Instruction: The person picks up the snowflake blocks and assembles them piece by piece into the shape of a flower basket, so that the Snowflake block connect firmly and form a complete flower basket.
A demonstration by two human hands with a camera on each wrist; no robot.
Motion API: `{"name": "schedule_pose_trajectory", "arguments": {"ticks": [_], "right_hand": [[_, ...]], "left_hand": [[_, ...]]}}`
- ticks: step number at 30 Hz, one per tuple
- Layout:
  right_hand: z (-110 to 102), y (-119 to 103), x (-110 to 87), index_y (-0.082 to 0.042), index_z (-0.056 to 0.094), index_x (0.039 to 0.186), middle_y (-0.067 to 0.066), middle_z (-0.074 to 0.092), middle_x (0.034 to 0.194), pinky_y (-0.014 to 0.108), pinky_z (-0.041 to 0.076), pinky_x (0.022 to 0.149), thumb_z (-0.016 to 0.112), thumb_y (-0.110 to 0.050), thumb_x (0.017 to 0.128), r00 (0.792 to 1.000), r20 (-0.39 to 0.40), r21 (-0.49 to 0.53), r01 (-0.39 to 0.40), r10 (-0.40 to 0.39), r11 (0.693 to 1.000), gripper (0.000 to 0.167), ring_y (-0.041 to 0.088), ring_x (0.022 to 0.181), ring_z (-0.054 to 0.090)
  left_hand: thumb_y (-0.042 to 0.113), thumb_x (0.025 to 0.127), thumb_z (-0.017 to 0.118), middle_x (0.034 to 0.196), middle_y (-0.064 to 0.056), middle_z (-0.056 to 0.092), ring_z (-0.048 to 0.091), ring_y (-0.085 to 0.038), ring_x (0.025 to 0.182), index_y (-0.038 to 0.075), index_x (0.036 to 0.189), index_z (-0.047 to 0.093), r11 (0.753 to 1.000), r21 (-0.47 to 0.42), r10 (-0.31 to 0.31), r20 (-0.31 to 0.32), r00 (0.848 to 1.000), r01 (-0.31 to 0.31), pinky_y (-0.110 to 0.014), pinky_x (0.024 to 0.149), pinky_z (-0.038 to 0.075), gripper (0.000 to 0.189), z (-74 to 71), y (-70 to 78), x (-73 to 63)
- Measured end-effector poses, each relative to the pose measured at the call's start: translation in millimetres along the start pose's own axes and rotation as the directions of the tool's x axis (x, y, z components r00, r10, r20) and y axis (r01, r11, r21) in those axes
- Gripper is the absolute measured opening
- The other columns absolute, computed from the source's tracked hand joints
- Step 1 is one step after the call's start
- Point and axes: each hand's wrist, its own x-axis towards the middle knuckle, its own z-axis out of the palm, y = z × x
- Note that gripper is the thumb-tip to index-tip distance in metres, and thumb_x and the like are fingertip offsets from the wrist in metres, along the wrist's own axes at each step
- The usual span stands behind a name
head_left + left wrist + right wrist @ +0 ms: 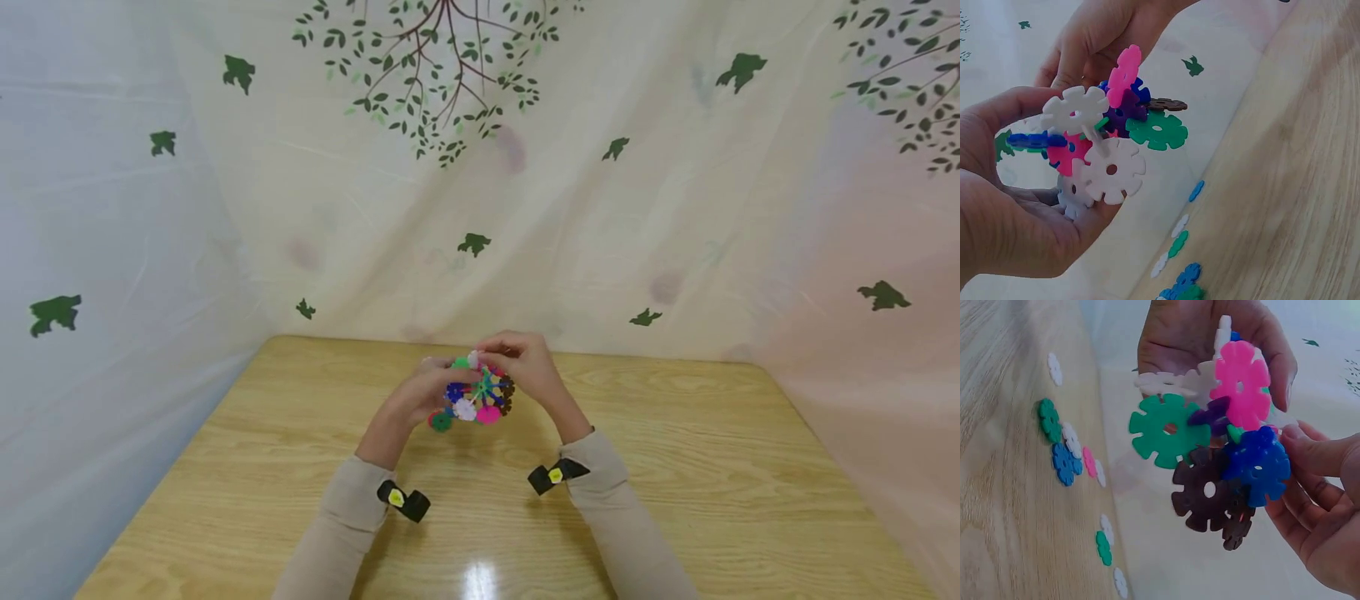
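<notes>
A ball-like cluster of interlocking flower-shaped plastic discs (483,388) is held up between both hands, over the far part of the table. My left hand (1029,212) grips it from the left, the thumb and fingers curled around its white and blue discs. From the far right side my right hand (534,371) reaches in, thumb and fingers pinching a white disc (474,359) at the cluster's upper edge. Pink, green, purple, blue and brown discs (1204,489) stick out on the right wrist view's side. The right fingertips are partly hidden behind the cluster.
Loose discs lie on the wooden table (675,467), among them a green disc (1049,420), a blue disc (1063,465) and a pink disc (1089,462). A pale cloth curtain (540,208) with leaf prints rises behind the table's far edge.
</notes>
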Motion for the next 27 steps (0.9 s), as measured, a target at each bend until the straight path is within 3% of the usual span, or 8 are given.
{"name": "schedule_pose_trajectory", "arguments": {"ticks": [3, 5, 10, 13, 17, 21, 27], "right_hand": [[-0.3, -0.3, 0.7, 0.001, 0.077, 0.107, 0.019, 0.075, 0.105, 0.046, 0.061, 0.076, 0.07, -0.008, 0.096, 0.996, 0.074, -0.01, -0.04, 0.041, 0.999, 0.016, 0.033, 0.087, 0.072], [-2.6, 1.4, 2.4, -0.001, 0.076, 0.111, 0.018, 0.075, 0.109, 0.044, 0.061, 0.08, 0.069, -0.011, 0.097, 0.993, 0.102, -0.019, -0.055, 0.057, 0.998, 0.019, 0.032, 0.091, 0.072], [-18.8, 18.5, 8.9, -0.002, 0.073, 0.119, 0.019, 0.073, 0.116, 0.032, 0.059, 0.083, 0.067, -0.016, 0.1, 0.995, 0.049, -0.067, -0.079, 0.082, 0.995, 0.024, 0.021, 0.098, 0.07], [-30.8, 36.3, 11.3, 0.001, 0.072, 0.119, 0.023, 0.072, 0.115, 0.03, 0.058, 0.079, 0.065, -0.014, 0.101, 0.992, 0.017, -0.118, -0.125, 0.127, 0.985, 0.025, 0.028, 0.098, 0.069], [-42.9, 59.7, 12.8, 0.009, 0.068, 0.121, 0.028, 0.072, 0.111, 0.039, 0.06, 0.08, 0.064, -0.008, 0.1, 0.973, 0.037, -0.207, -0.213, 0.226, 0.955, 0.027, 0.044, 0.099, 0.068], [-51.3, 82.0, 13.6, 0.012, 0.066, 0.121, 0.029, 0.07, 0.113, 0.048, 0.059, 0.084, 0.063, -0.004, 0.098, 0.95, 0.057, -0.293, -0.279, 0.308, 0.915, 0.028, 0.045, 0.102, 0.068], [-57.2, 110.2, 15.0, 0.008, 0.066, 0.122, 0.029, 0.07, 0.11, 0.032, 0.055, 0.078, 0.069, -0.003, 0.094, 0.917, 0.078, -0.362, -0.34, 0.391, 0.868, 0.03, 0.037, 0.101, 0.068]], "left_hand": [[0.014, 0.094, 0.068, 0.105, -0.002, 0.067, 0.063, -0.015, 0.093, -0.004, 0.139, 0.054, 1.0, 0.01, -0.004, 0.044, 0.999, 0.004, -0.029, 0.078, 0.054, 0.051, 1.5, -3.5, -0.1], [0.011, 0.094, 0.068, 0.101, 0.0, 0.067, 0.064, -0.013, 0.089, -0.005, 0.136, 0.054, 1.0, -0.011, 0.001, 0.055, 0.998, -0.001, -0.027, 0.075, 0.055, 0.047, 1.1, -5.6, 0.4], [0.015, 0.092, 0.072, 0.096, 0.002, 0.068, 0.064, -0.013, 0.086, -0.002, 0.128, 0.061, 0.999, 0.034, -0.005, -0.082, 0.997, 0.007, -0.028, 0.074, 0.056, 0.042, -6.1, -5.4, -1.6], [0.015, 0.091, 0.073, 0.101, 0.0, 0.066, 0.062, -0.016, 0.093, -0.001, 0.127, 0.062, 0.998, 0.051, -0.015, -0.148, 0.989, 0.022, -0.03, 0.081, 0.055, 0.041, -12.7, -4.0, -3.7], [0.014, 0.091, 0.073, 0.113, -0.003, 0.063, 0.059, -0.019, 0.106, -0.002, 0.133, 0.059, 0.999, 0.043, -0.008, -0.176, 0.984, 0.015, -0.033, 0.09, 0.052, 0.047, -20.5, -1.5, -7.0], [0.015, 0.091, 0.072, 0.121, -0.004, 0.062, 0.059, -0.016, 0.108, 0.003, 0.149, 0.047, 1.0, 0.023, 0.012, -0.176, 0.984, -0.008, -0.032, 0.089, 0.052, 0.064, -25.0, 0.5, -9.9], [0.013, 0.093, 0.072, 0.113, -0.001, 0.063, 0.065, -0.009, 0.094, 0.012, 0.16, 0.031, 0.997, -0.07, 0.033, -0.154, 0.987, -0.044, -0.025, 0.078, 0.056, 0.079, -25.3, 1.9, -11.9]]}}
